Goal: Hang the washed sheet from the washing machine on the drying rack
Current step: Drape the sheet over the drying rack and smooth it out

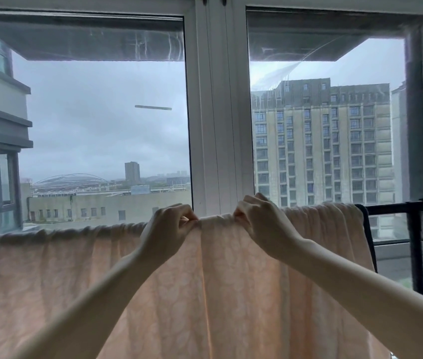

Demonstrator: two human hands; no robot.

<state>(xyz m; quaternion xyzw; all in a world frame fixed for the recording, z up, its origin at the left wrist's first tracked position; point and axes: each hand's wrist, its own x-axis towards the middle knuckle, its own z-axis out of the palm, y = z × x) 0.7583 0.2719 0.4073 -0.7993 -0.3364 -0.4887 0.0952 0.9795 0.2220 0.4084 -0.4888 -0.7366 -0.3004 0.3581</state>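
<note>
Peach sheet (231,281) already hung over the rack (396,206); the left hand (169,226) and right hand (262,221) pinched its top fold, bunched between them, leaving only spreading, seemingly.

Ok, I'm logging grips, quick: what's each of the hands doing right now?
Left hand: shut, pinching the top edge of the sheet.
Right hand: shut, pinching the same edge just beside it.
</note>
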